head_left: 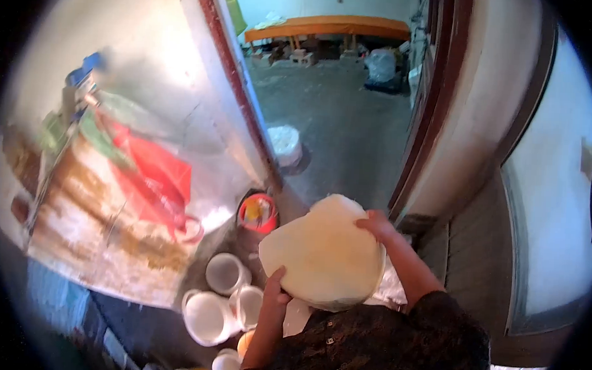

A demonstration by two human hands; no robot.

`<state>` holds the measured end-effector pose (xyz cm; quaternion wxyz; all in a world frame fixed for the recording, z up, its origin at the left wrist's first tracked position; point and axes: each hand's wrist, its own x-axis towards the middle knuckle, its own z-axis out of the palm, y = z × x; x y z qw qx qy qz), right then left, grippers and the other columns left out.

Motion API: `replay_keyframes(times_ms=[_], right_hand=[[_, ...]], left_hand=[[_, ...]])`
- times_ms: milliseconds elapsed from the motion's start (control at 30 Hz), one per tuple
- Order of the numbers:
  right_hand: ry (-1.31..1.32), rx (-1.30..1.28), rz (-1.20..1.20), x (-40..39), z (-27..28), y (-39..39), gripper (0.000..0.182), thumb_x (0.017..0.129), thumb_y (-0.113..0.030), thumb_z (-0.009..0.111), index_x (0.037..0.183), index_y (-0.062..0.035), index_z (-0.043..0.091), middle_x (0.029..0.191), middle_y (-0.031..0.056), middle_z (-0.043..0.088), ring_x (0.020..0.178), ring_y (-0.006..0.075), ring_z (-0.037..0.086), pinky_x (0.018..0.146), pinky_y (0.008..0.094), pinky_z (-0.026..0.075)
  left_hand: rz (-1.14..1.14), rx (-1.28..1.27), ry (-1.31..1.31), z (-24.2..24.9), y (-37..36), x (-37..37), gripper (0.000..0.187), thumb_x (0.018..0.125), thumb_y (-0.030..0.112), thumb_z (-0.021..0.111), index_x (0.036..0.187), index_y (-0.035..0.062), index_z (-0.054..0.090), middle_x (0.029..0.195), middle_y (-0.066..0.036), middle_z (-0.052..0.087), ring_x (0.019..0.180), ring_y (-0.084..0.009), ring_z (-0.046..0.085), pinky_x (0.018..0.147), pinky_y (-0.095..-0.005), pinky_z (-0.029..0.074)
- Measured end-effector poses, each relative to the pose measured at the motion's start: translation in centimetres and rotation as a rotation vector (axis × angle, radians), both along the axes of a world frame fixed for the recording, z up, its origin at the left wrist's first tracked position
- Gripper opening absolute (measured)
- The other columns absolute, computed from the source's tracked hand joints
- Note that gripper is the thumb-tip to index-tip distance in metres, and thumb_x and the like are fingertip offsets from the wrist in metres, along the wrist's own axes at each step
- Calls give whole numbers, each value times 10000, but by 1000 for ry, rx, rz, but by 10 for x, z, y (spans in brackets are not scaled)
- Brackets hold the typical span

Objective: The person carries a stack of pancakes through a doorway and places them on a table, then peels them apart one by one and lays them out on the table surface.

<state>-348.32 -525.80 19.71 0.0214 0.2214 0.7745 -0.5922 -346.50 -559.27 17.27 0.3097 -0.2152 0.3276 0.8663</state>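
A large cream-coloured slab (326, 251), smooth on top with a rounded, lobed outline, is held in front of my body between both hands. My left hand (276, 292) grips its near left edge, thumb on the upper face and fingers mostly hidden beneath. At the far right edge, my right hand (375, 227) is closed on the rim in the same way. What the slab is made of I cannot tell. Below and left of it, white buckets (206, 319) stand on the floor, close to my left forearm.
A doorway straight ahead leads to a room with a white bucket (285, 145) and a long orange-topped bench (328, 24). Beside the door frame sits a red bucket (258, 213). Red plastic bags (154, 173) lie over a stained board (92, 230) at left. A wall bounds the right.
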Motion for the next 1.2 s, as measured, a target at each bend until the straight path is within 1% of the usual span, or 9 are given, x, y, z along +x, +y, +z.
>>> replay_keyframes(times_ms=[67, 300, 400, 467, 567, 833, 900, 1067, 1200], right_hand=[[29, 21, -73, -32, -27, 39, 438, 629, -255, 675, 896, 80, 586, 775, 157, 621, 725, 213, 602, 636, 331, 476], [80, -173, -484, -113, -27, 133, 373, 618, -178, 705, 854, 80, 578, 771, 150, 599, 707, 216, 596, 570, 367, 476], [-15, -126, -449, -167, 34, 157, 268, 671, -95, 650, 879, 60, 584, 801, 122, 610, 694, 201, 593, 599, 326, 480], [8, -147, -447, -221, -3, 202, 279, 666, -104, 649, 888, 52, 584, 804, 114, 611, 709, 202, 590, 622, 328, 473], [-13, -184, -419, -296, -33, 239, 287, 661, -112, 649, 897, 39, 586, 803, 104, 610, 712, 198, 586, 638, 325, 463], [68, -243, -341, -521, 10, 311, 291, 655, -121, 652, 896, 31, 592, 784, 98, 611, 681, 186, 588, 614, 318, 464], [53, -252, -334, -568, 18, 322, 289, 648, -120, 657, 883, 36, 595, 763, 88, 609, 655, 178, 583, 598, 316, 465], [160, -239, -429, -681, 2, 404, 253, 668, -99, 646, 874, 40, 602, 763, 89, 608, 658, 176, 588, 592, 320, 470], [198, -417, -555, -739, 19, 462, 319, 680, -83, 644, 954, 61, 565, 828, 120, 604, 707, 199, 595, 622, 336, 481]], left_hand=[[-114, 115, 92, 6, 29, -57, 487, 788, 172, 563, 1229, 57, 392, 1195, -130, 483, 1082, -292, 477, 889, -463, 404], [-317, 88, 146, 5, 145, -230, 432, 792, 149, 552, 1192, 34, 432, 1157, -128, 512, 1049, -290, 500, 877, -445, 418], [-419, 28, -8, 7, 197, -303, 409, 810, 149, 523, 1192, 38, 430, 1140, -110, 519, 1047, -259, 504, 868, -397, 430], [-436, 6, 85, 31, 232, -344, 408, 819, 166, 508, 1197, 36, 424, 1133, -111, 517, 1049, -256, 502, 872, -392, 428], [-501, -18, 196, -10, 254, -423, 435, 820, 196, 504, 1214, 44, 404, 1144, -118, 503, 1064, -264, 490, 876, -409, 423], [-317, 52, -40, 5, 332, -624, 499, 771, 126, 544, 1231, 36, 374, 1194, -160, 470, 1075, -340, 470, 892, -466, 400], [-415, -125, 219, 8, 349, -673, 465, 799, 132, 505, 1240, 65, 375, 1191, -151, 474, 1082, -311, 472, 890, -439, 410], [-497, 127, -15, 10, 440, -825, 420, 829, 152, 478, 1221, 31, 389, 1166, -146, 493, 1049, -286, 496, 881, -423, 422], [-543, -26, 25, 34, 518, -912, 420, 819, 136, 488, 1208, 10, 395, 1144, -155, 505, 1023, -296, 514, 878, -417, 430]])
